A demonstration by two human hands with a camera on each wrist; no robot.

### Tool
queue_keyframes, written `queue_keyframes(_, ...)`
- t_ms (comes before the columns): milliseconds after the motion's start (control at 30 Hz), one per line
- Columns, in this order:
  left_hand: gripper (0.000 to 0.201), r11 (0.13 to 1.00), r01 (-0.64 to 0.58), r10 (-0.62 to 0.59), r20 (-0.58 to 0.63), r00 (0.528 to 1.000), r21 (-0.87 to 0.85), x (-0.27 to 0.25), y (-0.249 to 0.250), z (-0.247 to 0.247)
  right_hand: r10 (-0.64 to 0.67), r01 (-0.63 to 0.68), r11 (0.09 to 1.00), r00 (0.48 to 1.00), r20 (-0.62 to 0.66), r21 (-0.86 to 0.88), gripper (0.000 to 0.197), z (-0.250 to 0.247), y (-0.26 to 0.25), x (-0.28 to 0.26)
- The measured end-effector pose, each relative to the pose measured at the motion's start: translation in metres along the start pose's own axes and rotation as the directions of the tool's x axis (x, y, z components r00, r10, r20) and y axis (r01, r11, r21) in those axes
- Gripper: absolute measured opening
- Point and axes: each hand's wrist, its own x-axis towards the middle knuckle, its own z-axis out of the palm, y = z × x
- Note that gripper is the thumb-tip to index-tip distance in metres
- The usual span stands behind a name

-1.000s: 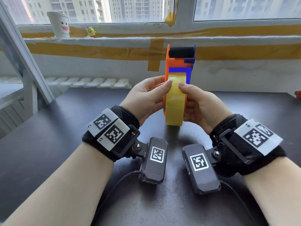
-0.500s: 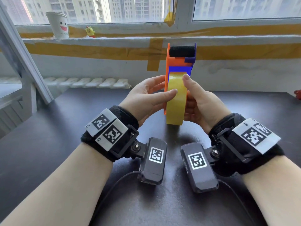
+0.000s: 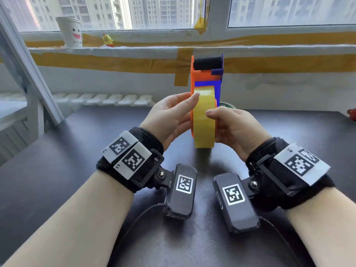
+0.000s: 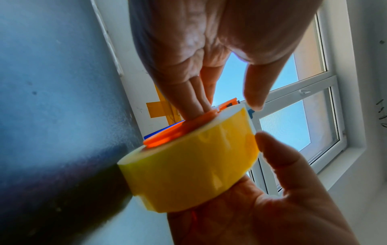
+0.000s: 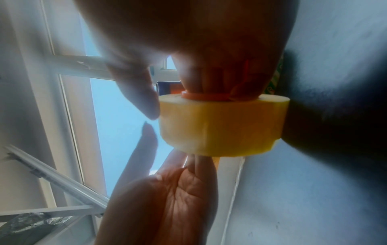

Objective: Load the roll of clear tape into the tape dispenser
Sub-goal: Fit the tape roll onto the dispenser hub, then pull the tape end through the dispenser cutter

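The orange and blue tape dispenser [image 3: 207,76], with a black roller on top, stands upright on the dark table [image 3: 77,151]. The yellowish roll of clear tape [image 3: 204,130] sits on its orange hub [image 5: 201,96]. My left hand [image 3: 187,98] lays straight fingers against the dispenser's orange side plate [image 4: 178,131], and its thumb tip touches the roll's upper left edge. My right hand [image 3: 215,116] holds the roll from the right, thumb across the outer band and fingers behind on the hub side. The dispenser's lower part is hidden by the roll and my hands.
A paper cup with a smiling face [image 3: 70,32] and a small yellow figure [image 3: 107,40] stand on the taped windowsill. A green roll [image 3: 227,105] lies behind my right hand. A red thing [image 3: 351,113] sits at the table's right edge, and a slanted metal frame [image 3: 28,60] is at the left.
My left thumb has slid up from the middle of the roll's band to its upper edge. My right thumb has come down from the top to the middle of the band.
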Motion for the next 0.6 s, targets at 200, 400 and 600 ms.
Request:
queue_keyframes(200, 0.049, 0.999, -0.008, 0.005, 0.063, 0.998, 0.053, -0.0014, -0.0003, -0.0014, 0.014, -0.013, 1.000, 1.000, -0.012, 0.022, 0.054, -0.0023, 0.0030, 0.0051)
queue_keyframes(400, 0.049, 0.999, -0.020, 0.020, 0.000, 1.000, 0.027, -0.0007, -0.0007, 0.0007, -0.022, 0.023, 1.000, 0.999, 0.048, -0.012, 0.036, -0.0027, 0.0009, 0.0024)
queue_keyframes(600, 0.049, 0.997, -0.063, 0.069, -0.123, 0.990, 0.054, 0.0012, -0.0004, 0.0018, -0.112, 0.113, 0.990, 0.994, 0.010, -0.087, 0.012, -0.0047, 0.0043, 0.0040)
